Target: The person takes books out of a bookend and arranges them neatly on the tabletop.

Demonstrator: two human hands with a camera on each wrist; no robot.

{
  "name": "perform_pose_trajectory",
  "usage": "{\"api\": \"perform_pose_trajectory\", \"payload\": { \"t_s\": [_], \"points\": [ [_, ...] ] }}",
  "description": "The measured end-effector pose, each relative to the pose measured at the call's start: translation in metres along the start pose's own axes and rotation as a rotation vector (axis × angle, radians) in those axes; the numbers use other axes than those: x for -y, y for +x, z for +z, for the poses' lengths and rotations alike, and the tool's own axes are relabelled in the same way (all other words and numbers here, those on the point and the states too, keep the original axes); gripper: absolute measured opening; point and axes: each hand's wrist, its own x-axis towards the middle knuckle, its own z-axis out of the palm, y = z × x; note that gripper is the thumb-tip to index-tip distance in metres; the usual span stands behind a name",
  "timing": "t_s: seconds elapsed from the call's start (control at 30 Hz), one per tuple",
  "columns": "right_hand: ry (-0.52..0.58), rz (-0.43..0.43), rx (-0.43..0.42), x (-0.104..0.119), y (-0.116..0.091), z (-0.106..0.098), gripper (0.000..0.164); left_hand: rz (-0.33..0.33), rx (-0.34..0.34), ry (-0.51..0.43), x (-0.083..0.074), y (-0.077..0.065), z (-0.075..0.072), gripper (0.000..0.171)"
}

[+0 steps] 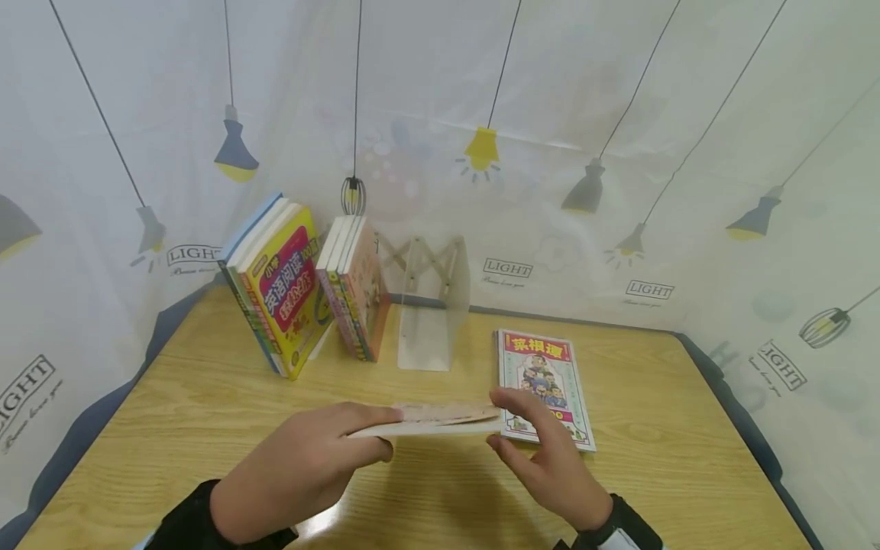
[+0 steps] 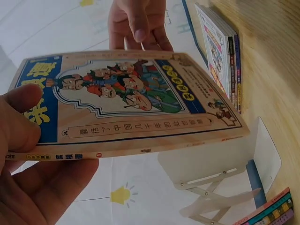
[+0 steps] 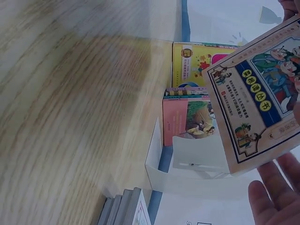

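Head view puts a thin peach-coloured book (image 1: 443,416) in the air above the wooden table (image 1: 653,428), nearly edge-on and between a person's two hands. At the book's 8 o'clock, the left hand (image 1: 309,458) pinches one end, thumb and fingers on opposite faces. From the left wrist, that thumb lies on the cover beside a blue title band (image 2: 51,112), and cartoon figures (image 2: 117,89) fill the middle of the cover.

At the book's 4 o'clock, the right hand (image 1: 557,466) is spread about the other end, thumb and fingers well parted rather than gripping; whether a fingertip touches the edge is hard to judge, since the wrist views show that hand only in part.

Also reckoned from the held book, a stack of books (image 1: 543,374) lies flat on the table at 2 o'clock, its top cover bearing yellow characters on red. At 12 o'clock stands a pale bookend (image 1: 425,340) with crossed arms. Pink books (image 1: 364,294) stand upright at 11 o'clock, and taller books (image 1: 296,298) with a yellow cover outermost stand near them at 10 o'clock. Behind everything hangs a pale backdrop (image 1: 426,76) printed with lamps.
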Motion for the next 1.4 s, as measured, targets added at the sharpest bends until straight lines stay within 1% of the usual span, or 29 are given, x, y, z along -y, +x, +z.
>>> {"api": "perform_pose_trajectory", "payload": {
  "t_s": [0.07, 0.13, 0.2, 0.27, 0.37, 0.43, 0.5, 0.63, 0.73, 0.8, 0.9, 0.97, 1.0, 1.03, 1.13, 1.2, 1.3, 1.4],
  "points": [
    [0.010, -0.041, -0.023, -0.001, 0.000, -0.001, 0.059, 0.008, -0.005, -0.004, -0.002, 0.002, -0.001, 0.035],
    [0.035, -0.089, -0.043, -0.004, -0.001, -0.001, 0.058, 0.000, -0.006, -0.014, -0.004, 0.003, -0.001, 0.035],
    [0.047, -0.163, -0.072, -0.007, -0.002, -0.001, 0.053, -0.004, -0.010, -0.012, -0.004, 0.003, 0.000, 0.035],
    [0.053, -0.249, -0.109, -0.011, -0.003, 0.000, 0.040, -0.006, -0.020, -0.014, -0.004, 0.002, 0.001, 0.034],
    [0.018, -0.371, -0.175, -0.014, -0.004, 0.000, 0.020, -0.019, -0.028, -0.036, -0.005, 0.000, 0.003, 0.034],
    [-0.001, -0.420, -0.201, -0.015, -0.005, 0.000, 0.019, -0.037, -0.024, -0.059, -0.005, -0.002, 0.003, 0.034],
    [-0.019, -0.440, -0.217, -0.014, -0.005, -0.001, 0.021, -0.055, -0.017, -0.078, -0.006, -0.003, 0.003, 0.034],
    [-0.041, -0.426, -0.247, -0.012, -0.004, -0.002, 0.024, -0.064, -0.008, -0.087, -0.007, -0.003, 0.004, 0.033],
    [-0.044, -0.402, -0.261, -0.010, -0.004, -0.002, 0.025, -0.043, -0.011, -0.070, -0.007, -0.002, 0.005, 0.032],
    [-0.044, -0.387, -0.269, -0.010, -0.003, -0.002, 0.024, -0.029, -0.012, -0.058, -0.007, -0.001, 0.006, 0.032],
    [-0.040, -0.358, -0.278, -0.011, -0.003, -0.002, 0.020, -0.038, -0.001, -0.050, -0.006, 0.000, 0.007, 0.031],
    [-0.034, -0.334, -0.278, -0.011, -0.003, -0.003, 0.015, -0.059, 0.007, -0.062, -0.005, 0.000, 0.008, 0.030],
    [-0.027, -0.324, -0.275, -0.011, -0.004, -0.003, 0.016, -0.072, 0.013, -0.071, -0.004, -0.001, 0.008, 0.029],
    [-0.020, -0.312, -0.271, -0.011, -0.004, -0.003, 0.020, -0.089, 0.019, -0.084, -0.003, -0.002, 0.009, 0.029],
    [-0.013, -0.274, -0.258, -0.010, -0.006, -0.005, 0.039, -0.135, 0.037, -0.119, 0.001, -0.006, 0.011, 0.029],
    [-0.015, -0.247, -0.251, -0.011, -0.006, -0.006, 0.043, -0.169, 0.048, -0.138, 0.005, -0.009, 0.012, 0.029],
    [-0.009, -0.195, -0.238, -0.013, -0.008, -0.008, 0.039, -0.230, 0.062, -0.119, 0.009, -0.014, 0.013, 0.026],
    [0.045, -0.113, -0.225, -0.016, -0.009, -0.010, 0.033, -0.274, 0.071, -0.076, 0.011, -0.017, 0.012, 0.028]
  ]
}}
